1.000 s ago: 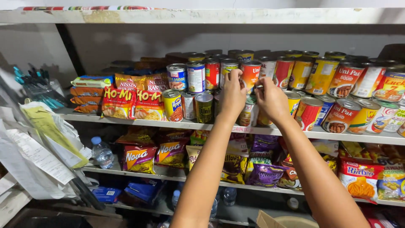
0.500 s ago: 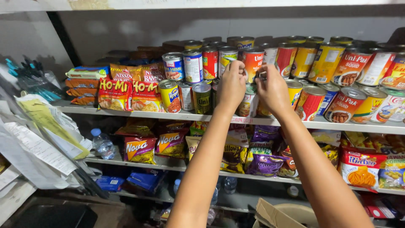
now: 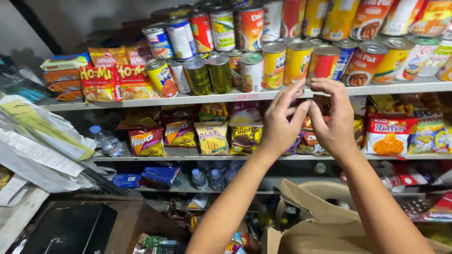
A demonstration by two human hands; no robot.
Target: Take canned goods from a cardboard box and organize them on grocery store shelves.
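Two bare hands meet at centre frame in front of a stocked shop shelf (image 3: 141,100). The left hand (image 3: 281,123) has its fingers curled narrow, tips pressed towards the right hand (image 3: 333,117), which is cupped the same way; whether anything small sits between them cannot be told. Both hover just below the shelf edge, directly under a yellow can (image 3: 298,61) and a red can (image 3: 324,61) in the front row, touching neither. The work appears to be arranging stock; reaching either can calls for a short lift upward. Snack packets (image 3: 212,137) fill the middle shelf behind the wrists, bottled water (image 3: 105,140) at left, an open cardboard box (image 3: 310,221) at lower right.
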